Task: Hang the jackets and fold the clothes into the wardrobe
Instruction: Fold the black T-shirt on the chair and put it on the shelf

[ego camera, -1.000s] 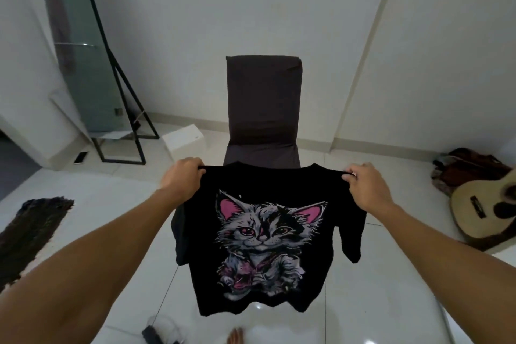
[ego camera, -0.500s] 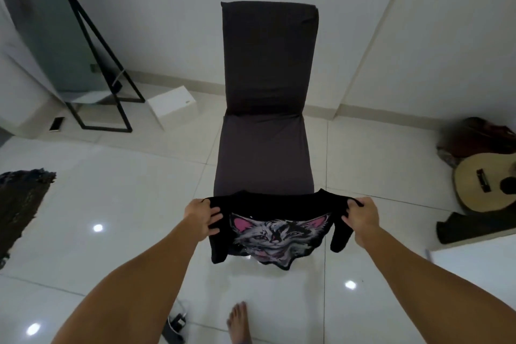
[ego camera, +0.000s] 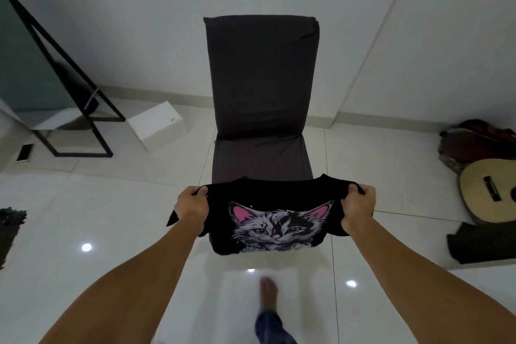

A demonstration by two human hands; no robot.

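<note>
A black T-shirt [ego camera: 275,195] with a grey and pink cat print hangs between my two hands, print facing me. My left hand [ego camera: 192,208] grips its left shoulder and my right hand [ego camera: 358,208] grips its right shoulder. The shirt's top edge lies at the front edge of a dark grey covered chair [ego camera: 261,98]. Its lower part hangs below the seat front, and the hem is bunched out of sight. No wardrobe shows in this view.
A black-framed standing mirror [ego camera: 55,72] leans at the left with a white box [ego camera: 156,128] beside it. A guitar [ego camera: 491,193] and dark bags lie at the right. A dark rug [ego camera: 11,232] is at the far left. My bare foot [ego camera: 268,292] stands on the white tiles.
The shirt has come down from chest height to the chair's front edge, and I have stepped closer to the chair. Both hands keep hold of the shoulders.
</note>
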